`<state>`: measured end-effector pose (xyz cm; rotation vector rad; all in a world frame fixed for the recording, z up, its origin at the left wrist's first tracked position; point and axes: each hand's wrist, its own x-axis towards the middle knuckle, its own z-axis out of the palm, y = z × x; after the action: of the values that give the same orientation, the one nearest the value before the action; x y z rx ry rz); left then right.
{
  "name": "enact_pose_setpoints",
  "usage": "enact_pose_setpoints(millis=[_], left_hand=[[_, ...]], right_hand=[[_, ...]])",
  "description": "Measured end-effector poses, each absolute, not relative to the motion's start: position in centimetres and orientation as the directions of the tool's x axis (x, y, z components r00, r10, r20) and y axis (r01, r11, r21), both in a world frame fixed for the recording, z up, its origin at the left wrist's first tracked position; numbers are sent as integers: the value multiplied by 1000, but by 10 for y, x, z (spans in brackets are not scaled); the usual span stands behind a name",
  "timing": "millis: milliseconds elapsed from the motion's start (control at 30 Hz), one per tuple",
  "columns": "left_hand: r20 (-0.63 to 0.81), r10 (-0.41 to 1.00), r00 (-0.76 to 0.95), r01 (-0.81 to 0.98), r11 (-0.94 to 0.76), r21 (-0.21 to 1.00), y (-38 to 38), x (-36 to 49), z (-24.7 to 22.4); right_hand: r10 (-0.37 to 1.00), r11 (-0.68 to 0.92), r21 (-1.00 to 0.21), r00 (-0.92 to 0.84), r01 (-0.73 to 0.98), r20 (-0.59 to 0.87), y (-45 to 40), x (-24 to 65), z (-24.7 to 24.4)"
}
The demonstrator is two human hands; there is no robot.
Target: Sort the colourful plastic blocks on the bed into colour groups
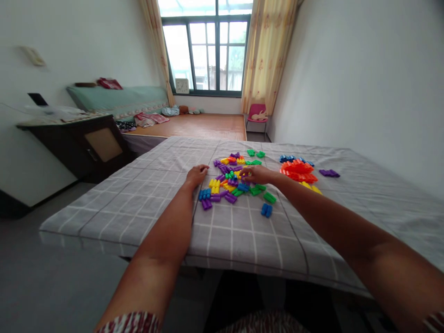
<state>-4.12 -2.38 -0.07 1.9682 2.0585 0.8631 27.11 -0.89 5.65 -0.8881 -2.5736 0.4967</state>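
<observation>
Blocks of coloured plastic (231, 175) lie heaped on the checked tablecloth (138, 199), under the right hand (255, 175) and beside the left hand (198, 175). Picking out blocks seems the present step; the next move likely calls for a neat pinch. I cannot tell whether either curled hand grips one; the right hides some blocks.

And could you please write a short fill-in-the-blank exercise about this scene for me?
1. The ____ hand reaches into the mixed pile.
2. The plastic pieces farthest right on the table are ____.
3. A square white ____ stands at the left end of the windowsill.

Missing words: right; purple; clock.
</observation>
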Motion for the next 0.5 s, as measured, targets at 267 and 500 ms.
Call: enact_pose_setpoints(millis=[267,500], left_hand=[[264,960,-97,888,-36,458,-25,-43,2],[262,963,-67,919,-43,393,-20,-50,2]], right_hand=[[853,489,-785,-398,381,338,-6,354,68],[899,230,-968,359,101,251,33,508,74]])
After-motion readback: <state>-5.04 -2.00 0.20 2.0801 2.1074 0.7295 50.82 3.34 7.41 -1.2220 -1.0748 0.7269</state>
